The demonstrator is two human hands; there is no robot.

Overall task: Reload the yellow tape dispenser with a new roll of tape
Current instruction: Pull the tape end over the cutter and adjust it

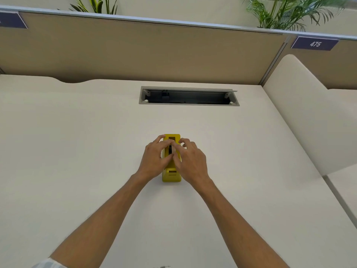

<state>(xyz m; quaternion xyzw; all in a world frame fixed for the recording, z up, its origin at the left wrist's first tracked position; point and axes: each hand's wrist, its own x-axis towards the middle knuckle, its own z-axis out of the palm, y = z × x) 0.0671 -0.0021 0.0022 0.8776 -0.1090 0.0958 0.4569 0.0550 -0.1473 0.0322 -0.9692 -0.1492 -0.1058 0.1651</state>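
The yellow tape dispenser (171,176) stands on the white desk (77,151), its long axis pointing away from me. My left hand (154,159) grips its left side, with the thumb across the middle. My right hand (190,161) covers its right side, index finger and thumb reaching into the well. Between the fingertips a black part (170,149) shows inside the well. The far end of the dispenser has an open rectangular slot (171,137). My fingers hide most of the well, and I cannot make out a tape roll.
An open cable tray (188,96) is set into the desk farther back. A beige partition (135,49) closes off the far edge, with plants behind it. A rounded white divider (309,113) stands at the right, and a sign reading 475 (315,43) hangs above it.
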